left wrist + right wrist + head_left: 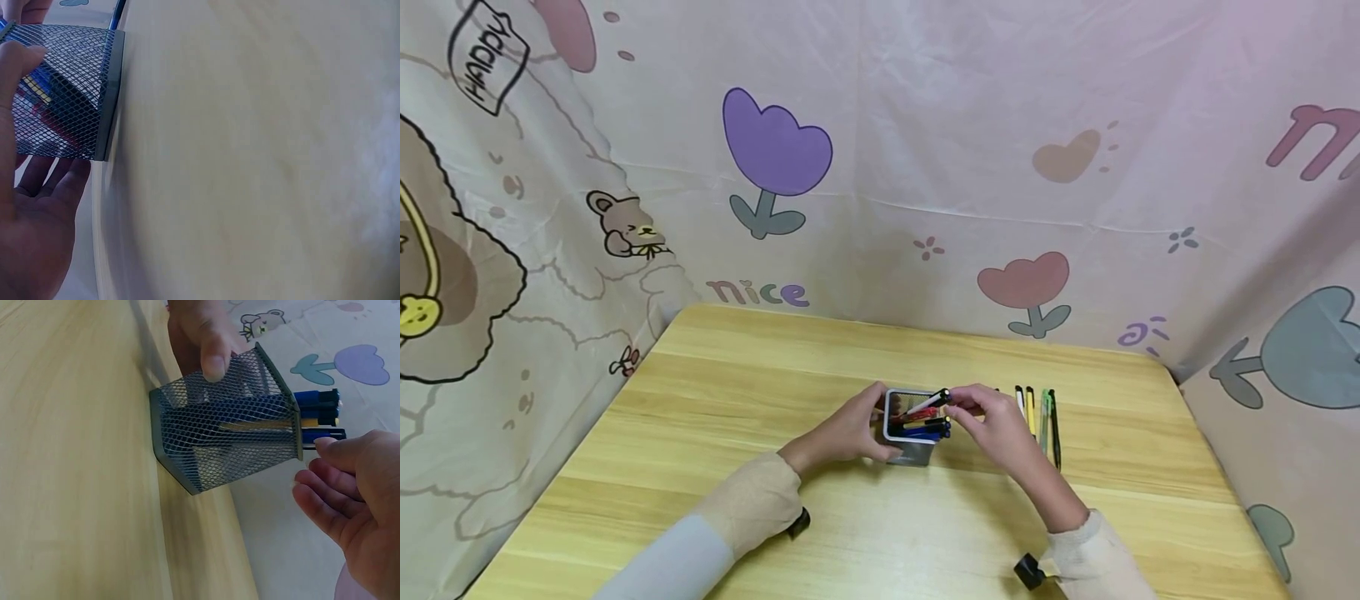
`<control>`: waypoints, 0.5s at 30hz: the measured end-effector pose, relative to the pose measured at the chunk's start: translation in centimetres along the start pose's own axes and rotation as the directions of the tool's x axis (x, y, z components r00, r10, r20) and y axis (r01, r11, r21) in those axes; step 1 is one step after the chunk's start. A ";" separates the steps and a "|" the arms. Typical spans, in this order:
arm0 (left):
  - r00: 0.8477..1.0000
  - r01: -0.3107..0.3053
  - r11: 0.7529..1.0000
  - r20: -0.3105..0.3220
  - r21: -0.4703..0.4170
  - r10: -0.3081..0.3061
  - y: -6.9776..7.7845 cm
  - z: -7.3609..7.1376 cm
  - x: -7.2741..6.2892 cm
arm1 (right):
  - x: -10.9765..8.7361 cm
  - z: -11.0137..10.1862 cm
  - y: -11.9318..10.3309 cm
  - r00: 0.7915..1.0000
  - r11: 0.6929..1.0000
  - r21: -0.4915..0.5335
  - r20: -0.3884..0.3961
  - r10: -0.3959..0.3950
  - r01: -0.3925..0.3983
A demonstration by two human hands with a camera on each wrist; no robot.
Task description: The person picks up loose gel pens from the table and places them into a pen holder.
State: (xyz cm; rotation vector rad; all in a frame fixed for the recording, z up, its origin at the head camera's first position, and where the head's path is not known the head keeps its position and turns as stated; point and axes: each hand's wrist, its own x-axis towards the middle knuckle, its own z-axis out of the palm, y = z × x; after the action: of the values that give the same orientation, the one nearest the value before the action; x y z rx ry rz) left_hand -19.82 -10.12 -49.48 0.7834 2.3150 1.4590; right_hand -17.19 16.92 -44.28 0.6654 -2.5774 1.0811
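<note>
A grey mesh pen holder stands upright on the table, holding several pens, among them blue, red and yellow ones. My left hand grips the holder from its left side, the thumb on the near mesh wall and the fingers around the far side. At the holder's right rim, my right hand pinches the black capped end of a white pen that leans in the opening. In the right wrist view, the thumb overlaps a pen end, and the index fingertip is hidden behind it.
Right of the holder, several pens lie side by side on the wooden table, including a yellow pen, a green pen and a black pen. A printed cloth hangs behind the table and along both sides.
</note>
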 end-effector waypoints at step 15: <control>1.000 0.005 1.000 0.000 0.003 -0.005 0.0 -0.1 0.0 | 0.4 -2.9 3.1 0.983 0.984 -0.057 -0.076 0.167 -0.172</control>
State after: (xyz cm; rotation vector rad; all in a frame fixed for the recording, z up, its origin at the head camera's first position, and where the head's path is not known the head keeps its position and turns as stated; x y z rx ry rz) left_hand -19.85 -10.21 -49.45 0.7782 2.3179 1.4536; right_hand -18.93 20.81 -44.03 0.3910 -2.6326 1.0473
